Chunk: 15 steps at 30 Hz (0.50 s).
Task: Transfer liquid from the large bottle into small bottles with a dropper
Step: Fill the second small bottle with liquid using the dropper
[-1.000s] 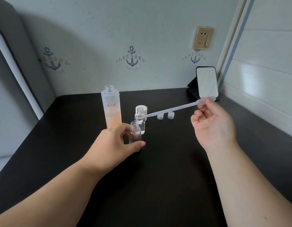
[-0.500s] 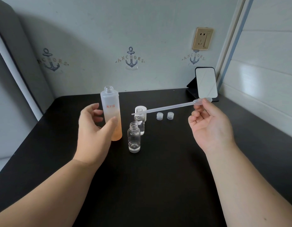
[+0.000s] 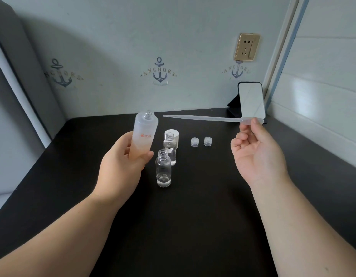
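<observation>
My left hand [image 3: 121,166] grips the large frosted bottle [image 3: 144,132], uncapped, with peach liquid in its lower part, lifted off the table and tilted right. My right hand [image 3: 255,152] pinches the bulb of a clear plastic dropper [image 3: 203,118], which lies nearly level with its tip pointing left, close to the large bottle's mouth. Two small clear glass bottles stand open between my hands: the near one [image 3: 163,171] holds a little liquid at the bottom, and the far one [image 3: 170,148] is fuller.
A white cap [image 3: 176,134] stands behind the far small bottle. Two small clear caps [image 3: 195,141] [image 3: 207,141] sit on the black table [image 3: 193,216]. A phone [image 3: 251,99] leans on a stand at the back right corner. Walls close in behind and right.
My left hand let go of the near small bottle, took hold of the large bottle and lifted it, tilted. The dropper rose and swung its tip toward the large bottle's mouth.
</observation>
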Tool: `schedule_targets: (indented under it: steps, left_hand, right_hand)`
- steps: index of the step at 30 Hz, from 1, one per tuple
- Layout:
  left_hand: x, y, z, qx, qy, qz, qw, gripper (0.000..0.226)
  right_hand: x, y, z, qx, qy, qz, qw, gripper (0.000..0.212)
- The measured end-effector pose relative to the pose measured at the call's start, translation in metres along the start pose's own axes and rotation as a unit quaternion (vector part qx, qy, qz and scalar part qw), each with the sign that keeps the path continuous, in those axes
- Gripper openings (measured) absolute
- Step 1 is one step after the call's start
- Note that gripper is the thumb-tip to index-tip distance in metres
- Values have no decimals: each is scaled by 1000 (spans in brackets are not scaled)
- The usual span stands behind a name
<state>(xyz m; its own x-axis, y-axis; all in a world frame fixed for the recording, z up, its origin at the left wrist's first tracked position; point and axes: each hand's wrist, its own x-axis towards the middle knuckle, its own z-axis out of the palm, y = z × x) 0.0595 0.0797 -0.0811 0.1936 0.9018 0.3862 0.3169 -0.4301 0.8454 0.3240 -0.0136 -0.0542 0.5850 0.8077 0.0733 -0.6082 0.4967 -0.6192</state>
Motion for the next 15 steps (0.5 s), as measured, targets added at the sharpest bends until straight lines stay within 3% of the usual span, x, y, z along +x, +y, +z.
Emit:
schedule_targets:
  steps: [15]
  left_hand:
    - [2, -4, 1, 83, 11, 34, 996, 46]
  right_hand:
    - [2, -1, -1, -41, 28, -29, 998, 10]
